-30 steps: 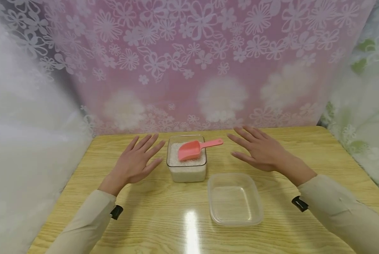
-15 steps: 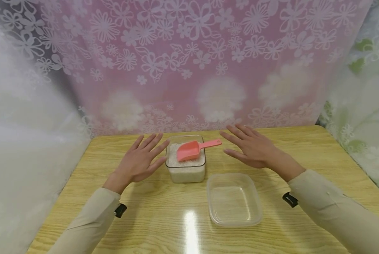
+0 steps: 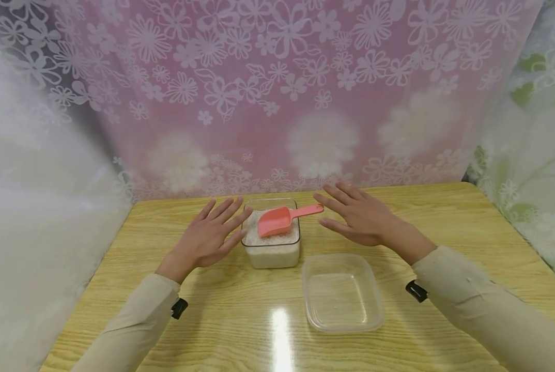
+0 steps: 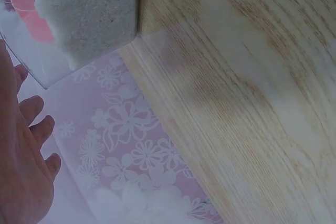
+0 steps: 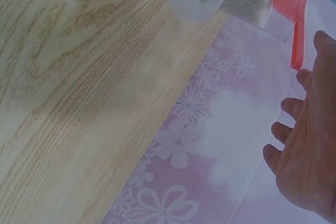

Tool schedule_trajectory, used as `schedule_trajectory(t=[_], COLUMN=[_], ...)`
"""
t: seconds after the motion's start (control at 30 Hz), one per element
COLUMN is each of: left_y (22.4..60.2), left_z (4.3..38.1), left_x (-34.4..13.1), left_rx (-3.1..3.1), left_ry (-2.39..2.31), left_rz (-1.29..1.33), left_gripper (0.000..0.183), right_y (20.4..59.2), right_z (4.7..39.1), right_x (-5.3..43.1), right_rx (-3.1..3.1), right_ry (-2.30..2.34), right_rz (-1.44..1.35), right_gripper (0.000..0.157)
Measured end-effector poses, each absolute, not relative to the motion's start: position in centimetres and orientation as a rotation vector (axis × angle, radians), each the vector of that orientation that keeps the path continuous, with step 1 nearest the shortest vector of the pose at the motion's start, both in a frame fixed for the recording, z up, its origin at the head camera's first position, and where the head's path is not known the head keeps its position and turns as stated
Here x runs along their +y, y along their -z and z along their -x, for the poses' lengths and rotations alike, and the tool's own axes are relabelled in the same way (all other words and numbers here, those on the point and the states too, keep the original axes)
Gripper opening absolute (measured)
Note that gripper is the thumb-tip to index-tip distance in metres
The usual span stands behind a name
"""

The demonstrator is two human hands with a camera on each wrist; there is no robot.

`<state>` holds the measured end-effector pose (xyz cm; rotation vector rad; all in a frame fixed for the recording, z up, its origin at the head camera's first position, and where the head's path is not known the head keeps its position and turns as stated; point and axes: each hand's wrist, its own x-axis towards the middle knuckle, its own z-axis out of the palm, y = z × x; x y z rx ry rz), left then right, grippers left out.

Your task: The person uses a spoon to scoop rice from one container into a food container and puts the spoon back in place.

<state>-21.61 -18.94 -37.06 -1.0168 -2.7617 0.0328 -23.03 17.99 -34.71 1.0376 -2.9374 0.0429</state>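
Observation:
A clear square container (image 3: 274,257) of white rice stands near the back of the table. On the rice lies a pink scoop (image 3: 276,221), its handle reaching out over the right rim. My left hand (image 3: 206,238) hovers at the container's left with fingers spread, and its fingertips overlap the rim in the head view. To the right, my right hand (image 3: 362,217) hovers palm down beside the scoop's handle, fingers straight and holding nothing. In the right wrist view the handle (image 5: 298,45) is close to the fingertips; whether they touch I cannot tell.
An uncovered clear plastic box (image 3: 342,324) sits on the wood-grain table (image 3: 231,320), in front and to the right of the rice. A pink flowered curtain (image 3: 259,129) hangs behind the table's back edge, with pale curtains at both sides.
Both hands have moved inward, the left hand rightward to the container and the right hand leftward to the scoop's handle. Container, scoop and plastic box stay where they were.

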Motion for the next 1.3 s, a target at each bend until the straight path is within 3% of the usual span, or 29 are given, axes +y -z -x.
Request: schedule_trajectory(t=[1.3], left_y=[38.1], left_z=[22.5], left_x=[-19.2], left_rx=[-2.717], left_ry=[0.030], left_rz=[1.113], left_gripper=[0.055], right_y=[33.4], right_z=[22.8], right_x=[16.1], right_rx=[-2.950], right_ry=[-0.247], right_rz=[-1.027], right_gripper=[0.065])
